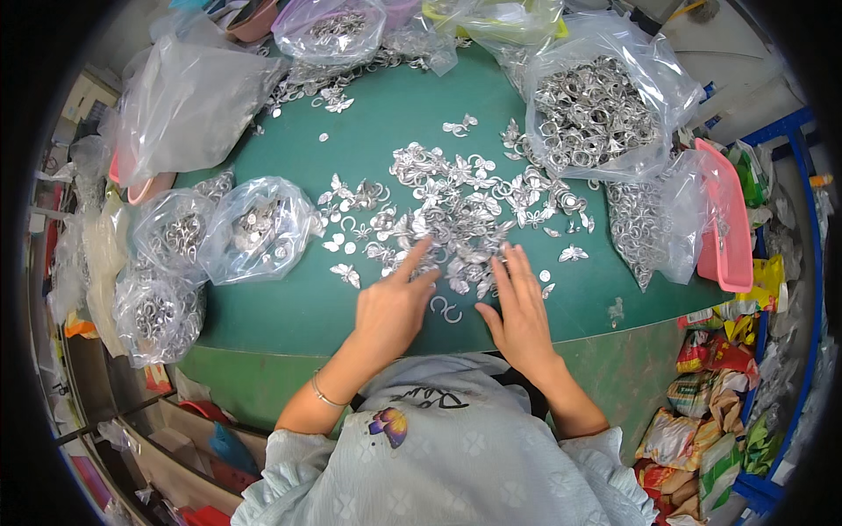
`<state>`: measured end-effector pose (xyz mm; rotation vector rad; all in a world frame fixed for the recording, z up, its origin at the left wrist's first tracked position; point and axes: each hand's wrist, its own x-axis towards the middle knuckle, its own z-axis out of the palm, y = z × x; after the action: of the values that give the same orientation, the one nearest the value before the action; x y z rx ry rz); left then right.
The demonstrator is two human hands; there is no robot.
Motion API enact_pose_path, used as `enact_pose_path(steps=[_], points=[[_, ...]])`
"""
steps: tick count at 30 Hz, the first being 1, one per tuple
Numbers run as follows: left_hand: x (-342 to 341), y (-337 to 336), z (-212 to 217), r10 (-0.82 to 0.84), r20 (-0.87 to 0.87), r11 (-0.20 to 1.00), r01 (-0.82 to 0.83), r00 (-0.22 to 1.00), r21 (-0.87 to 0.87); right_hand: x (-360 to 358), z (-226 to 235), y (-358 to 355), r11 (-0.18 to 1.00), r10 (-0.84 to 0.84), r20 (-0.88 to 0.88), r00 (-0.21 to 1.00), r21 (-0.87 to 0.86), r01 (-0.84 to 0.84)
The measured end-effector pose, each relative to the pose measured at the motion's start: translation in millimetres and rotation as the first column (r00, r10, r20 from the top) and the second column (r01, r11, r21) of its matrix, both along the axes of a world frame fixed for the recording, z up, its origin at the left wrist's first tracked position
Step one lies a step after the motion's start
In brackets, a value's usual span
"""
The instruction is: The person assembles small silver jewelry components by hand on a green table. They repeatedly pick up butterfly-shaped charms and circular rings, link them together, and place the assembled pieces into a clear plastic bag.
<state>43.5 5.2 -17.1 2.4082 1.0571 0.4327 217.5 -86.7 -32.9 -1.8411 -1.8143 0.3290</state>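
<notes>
A loose pile of small silver metal pieces (456,215) lies in the middle of the green table, with ring shapes, butterfly or leaf shapes and small discs among them. My left hand (388,311) touches the pile's near edge, its index finger stretched out and thumb apart, holding nothing visible. At the pile's near right edge rests my right hand (524,323), open, fingers extended over the pieces and thumb out to the side. Two silver open rings (445,309) sit between my hands. A few discs and a butterfly piece (573,253) are scattered to the right.
Clear plastic bags full of silver pieces stand around the green table (263,320): a large bag (596,114) at the far right, others (261,230) at the left. A pink tray (728,219) is at the right edge. Colourful packages (702,394) fill a blue-framed rack (794,307).
</notes>
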Motion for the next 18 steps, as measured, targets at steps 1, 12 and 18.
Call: enact_pose_path(steps=[1,12,18], points=[[-1,2,0,0.031,0.024,0.999,-0.032,0.999,0.027,3,0,2,0.999,0.049,0.006,0.999,0.010,-0.049],[14,-6,6,0.137,0.275,0.989,-0.114,0.952,-0.099,39,-2,13,0.934,-0.113,-0.970,0.217,-0.028,0.357],[35,-15,12,0.114,0.433,0.933,0.053,0.894,-0.356,39,-1,16,0.958,-0.133,-0.978,-0.163,-0.169,0.233]])
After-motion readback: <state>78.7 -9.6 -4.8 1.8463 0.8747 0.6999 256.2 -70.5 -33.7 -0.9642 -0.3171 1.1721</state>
